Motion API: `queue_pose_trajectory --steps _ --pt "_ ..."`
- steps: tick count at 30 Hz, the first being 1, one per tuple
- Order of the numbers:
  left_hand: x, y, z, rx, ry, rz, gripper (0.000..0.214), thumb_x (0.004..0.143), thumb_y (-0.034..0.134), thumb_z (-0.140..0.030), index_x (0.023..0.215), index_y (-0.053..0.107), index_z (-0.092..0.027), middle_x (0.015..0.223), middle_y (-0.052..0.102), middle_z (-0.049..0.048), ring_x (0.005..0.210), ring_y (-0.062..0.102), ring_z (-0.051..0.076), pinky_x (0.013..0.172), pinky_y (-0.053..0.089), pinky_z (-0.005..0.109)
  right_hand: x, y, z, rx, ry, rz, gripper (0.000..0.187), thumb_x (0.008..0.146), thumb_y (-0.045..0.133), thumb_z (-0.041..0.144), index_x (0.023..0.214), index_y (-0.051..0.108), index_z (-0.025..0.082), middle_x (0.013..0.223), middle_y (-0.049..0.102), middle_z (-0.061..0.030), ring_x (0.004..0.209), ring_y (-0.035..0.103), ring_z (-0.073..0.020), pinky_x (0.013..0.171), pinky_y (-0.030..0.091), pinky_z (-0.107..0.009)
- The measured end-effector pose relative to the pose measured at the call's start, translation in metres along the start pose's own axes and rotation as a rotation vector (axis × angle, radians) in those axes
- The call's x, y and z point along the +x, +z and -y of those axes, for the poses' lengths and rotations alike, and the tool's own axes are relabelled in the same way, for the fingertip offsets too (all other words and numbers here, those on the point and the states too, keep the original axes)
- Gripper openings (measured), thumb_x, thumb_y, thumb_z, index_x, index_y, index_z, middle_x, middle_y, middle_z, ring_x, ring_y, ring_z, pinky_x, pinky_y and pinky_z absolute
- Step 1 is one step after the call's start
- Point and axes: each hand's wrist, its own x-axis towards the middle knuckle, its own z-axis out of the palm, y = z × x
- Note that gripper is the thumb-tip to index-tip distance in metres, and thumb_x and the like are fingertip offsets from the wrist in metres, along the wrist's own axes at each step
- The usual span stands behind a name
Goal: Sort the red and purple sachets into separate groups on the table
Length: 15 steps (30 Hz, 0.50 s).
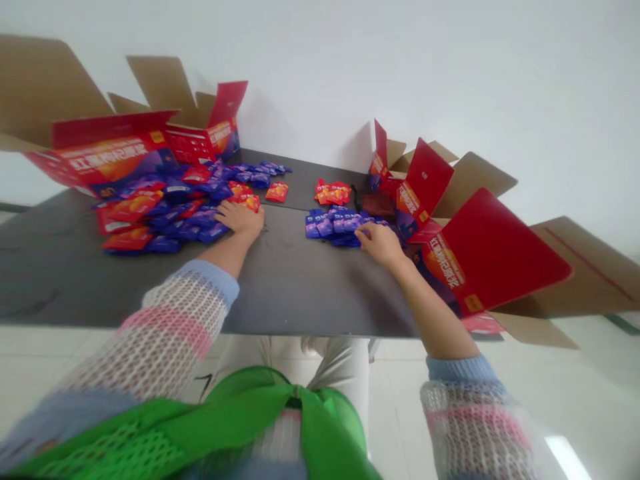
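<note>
Blue packets (325,225) partly hidden behind right hand (383,244); left hand (243,217) blurred; cannot tell grips

Landmark = green knot (296,397), small & tight, tied at front of a bright green garment (vest/apron, can't tell which). Its plain green tail (323,437) hangs below knot; perforated green mesh (115,453) lies well L of it. L sleeve (167,337), out L of knot: open-weave knit, lt-blue ribbed cuff, then white netting, pink band, white again, lt-blue band. R sleeve (475,421), R of knot, has same cuff/white/pink seq. Sweater front (283,433), just below knot: pink + pale blue, partly hidden. Trousers (345,363), above knot in view: pale, approx. off-white, blurry. L hand (241,219) & R hand (380,243) bare.
</note>
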Motion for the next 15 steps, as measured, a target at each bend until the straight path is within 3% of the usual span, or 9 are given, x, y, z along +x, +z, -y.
queue_pose_trajectory --steps 3,6,10,13,15 --pt "0.008 0.012 0.003 0.076 -0.019 0.01 0.077 0.079 0.069 -0.049 0.132 0.048 0.002 0.142 0.042 0.0357 0.134 0.035 0.047 0.112 0.022 0.063 -0.029 0.004 -0.005 0.017 -0.045 -0.018 0.027 0.097 0.052 0.035 0.107 0.074 0.024 0.096 0.078 -0.0056 0.088 0.071 -0.0228 0.071 0.046 -0.027" --pt "0.009 0.015 0.012 0.043 0.042 -0.006 0.062 0.083 0.066 -0.042 0.128 0.048 -0.002 0.134 0.052 0.0332 0.13 0.044 0.044 0.109 0.025 0.062 -0.043 0.009 -0.006 0.048 -0.075 0.012 0.026 0.098 0.053 0.034 0.11 0.074 0.024 0.1 0.077 -0.0058 0.091 0.071 -0.0232 0.074 0.046 -0.027" --pt "-0.003 0.005 0.027 -0.055 0.186 -0.027 0.04 0.088 0.057 -0.022 0.123 0.047 -0.004 0.112 0.065 0.0257 0.115 0.059 0.036 0.109 0.026 0.058 -0.045 0.017 0.005 0.109 -0.139 0.053 0.026 0.098 0.053 0.031 0.112 0.073 0.024 0.107 0.076 -0.0075 0.098 0.07 -0.0243 0.08 0.046 -0.028" --pt "-0.011 -0.005 0.037 -0.152 0.317 -0.081 0.026 0.089 0.048 -0.01 0.113 0.053 -0.004 0.099 0.068 0.0198 0.111 0.061 0.031 0.112 0.026 0.053 -0.042 0.026 0.019 0.146 -0.225 0.058 0.025 0.098 0.052 0.029 0.111 0.073 0.024 0.106 0.076 -0.0078 0.098 0.069 -0.0239 0.082 0.046 -0.029" --pt "-0.014 -0.011 0.042 -0.32 0.278 -0.086 0.017 0.089 0.047 -0.009 0.102 0.057 -0.007 0.095 0.067 0.0168 0.115 0.059 0.03 0.109 0.033 0.047 -0.039 0.034 0.03 0.191 -0.284 0.046 0.024 0.098 0.053 0.028 0.109 0.074 0.023 0.105 0.076 -0.0073 0.097 0.069 -0.0229 0.082 0.046 -0.029"
